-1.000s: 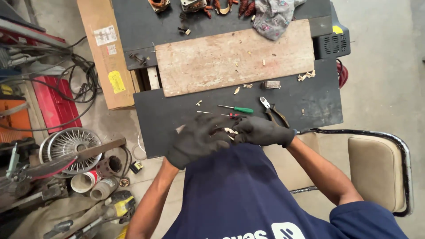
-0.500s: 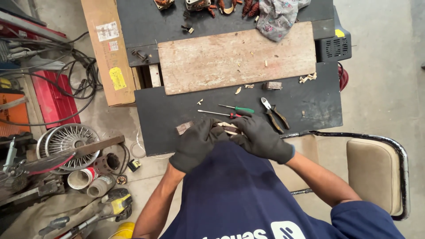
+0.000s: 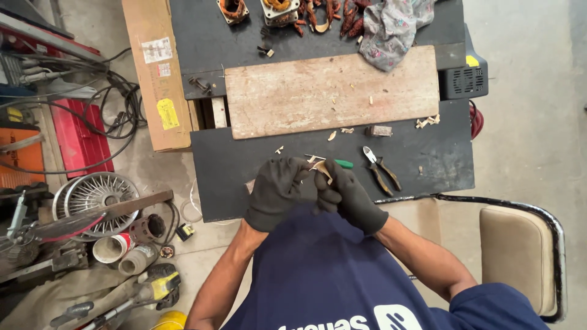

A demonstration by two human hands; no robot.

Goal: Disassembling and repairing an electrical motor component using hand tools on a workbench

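Two gloved hands, left hand [image 3: 278,192] and right hand [image 3: 348,195], pinch one tan strip [image 3: 322,169].

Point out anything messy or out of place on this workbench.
Pale shavings lie scattered on the dark benchtop, a rag sits crumpled at the back, and both gloved hands pinch a pale scrap.

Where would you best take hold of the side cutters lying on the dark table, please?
Grip the side cutters by the two dark handles, coming from above on the near side: they lie flat, handles splayed toward the person, jaws pointing away toward the wooden board. The right hand is nearest.
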